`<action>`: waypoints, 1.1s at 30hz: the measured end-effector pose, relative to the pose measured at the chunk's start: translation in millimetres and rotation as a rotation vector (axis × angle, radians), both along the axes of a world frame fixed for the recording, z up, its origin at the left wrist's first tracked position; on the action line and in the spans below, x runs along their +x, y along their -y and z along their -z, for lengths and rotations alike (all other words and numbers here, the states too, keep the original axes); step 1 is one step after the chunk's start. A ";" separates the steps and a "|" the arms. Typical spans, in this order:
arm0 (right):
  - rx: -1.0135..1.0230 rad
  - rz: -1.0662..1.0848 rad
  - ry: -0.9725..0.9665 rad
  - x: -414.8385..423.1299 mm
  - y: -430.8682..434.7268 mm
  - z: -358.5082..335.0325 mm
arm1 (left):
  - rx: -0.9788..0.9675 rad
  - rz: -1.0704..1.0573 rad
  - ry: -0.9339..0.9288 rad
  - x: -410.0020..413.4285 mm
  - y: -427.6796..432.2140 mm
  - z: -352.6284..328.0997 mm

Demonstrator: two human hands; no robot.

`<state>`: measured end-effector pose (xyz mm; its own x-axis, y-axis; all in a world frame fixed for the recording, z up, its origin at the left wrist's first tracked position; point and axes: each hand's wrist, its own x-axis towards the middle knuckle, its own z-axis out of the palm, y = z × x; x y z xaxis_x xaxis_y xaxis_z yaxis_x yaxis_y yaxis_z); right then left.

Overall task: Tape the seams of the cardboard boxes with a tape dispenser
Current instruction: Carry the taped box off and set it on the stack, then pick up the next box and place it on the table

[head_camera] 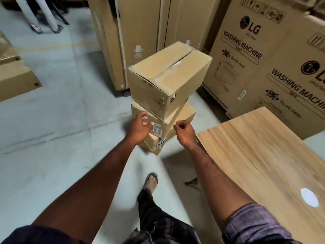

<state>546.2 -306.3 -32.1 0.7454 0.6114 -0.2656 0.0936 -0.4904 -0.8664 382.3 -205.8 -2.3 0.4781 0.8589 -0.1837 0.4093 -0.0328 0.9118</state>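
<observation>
Cardboard, brown, nearly throughout.

Far left: low cartons [14, 76] on the floor [61, 111], with a bystander's legs [44, 14] beyond them.

Centre back: tall cartons [137, 32], close behind the stack [163, 110].

Left grip [140, 127]: fingers loosely spread and empty, at the near corner of the middle box [186, 111]. We judge it is there to steady or shift the pile.

Stack: three boxes on the floor, sitting askew on one another. The top box [168, 76] is turned off-square. Its seam [179, 62] gapes toward the far end, and the near end looks shiny with tape. We take this seam as the one wanting tape.

Our sandalled foot [151, 180]: planted before the stack.

Right grip [184, 132]: fingers curled in, thumb to forefinger, with nothing in it that we can make out. It hangs just beside the stack.

Dispenser: not in view.

Desk [263, 155]: wooden, crowding the stack's right side. It carries a pale blurred disc [309, 197] that we cannot identify.

Far right: LG cartons [255, 59], walling off that side.
</observation>
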 end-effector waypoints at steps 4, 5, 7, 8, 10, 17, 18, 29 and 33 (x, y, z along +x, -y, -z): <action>0.041 0.084 -0.004 47.9 -79.2 -7.8 | 0.062 0.043 -0.026 48.4 -87.9 -11.4; 0.039 0.111 -0.005 58.3 -95.0 -10.6 | 0.068 0.065 -0.039 58.8 -105.3 -14.9; 0.061 0.174 -0.008 83.8 -129.5 -19.3 | 0.101 0.109 -0.035 85.8 -146.7 -28.8; 0.071 0.198 0.002 98.1 -147.4 -24.4 | 0.124 0.111 -0.010 101.2 -169.9 -36.1; 0.083 0.239 0.027 121.2 -174.0 -31.4 | 0.151 0.089 0.047 124.2 -205.5 -50.5; 0.047 0.394 0.072 183.0 -244.7 -34.0 | 0.224 0.185 -0.020 194.5 -303.6 -55.8; 0.038 0.414 0.079 192.8 -254.8 -33.7 | 0.229 0.205 -0.041 206.6 -318.9 -51.1; -0.185 0.557 0.078 243.9 -306.4 -16.3 | 0.249 0.444 -0.281 291.3 -451.7 -3.3; -0.184 0.495 0.084 236.4 -307.1 1.1 | 0.192 0.614 -0.355 313.7 -467.7 18.0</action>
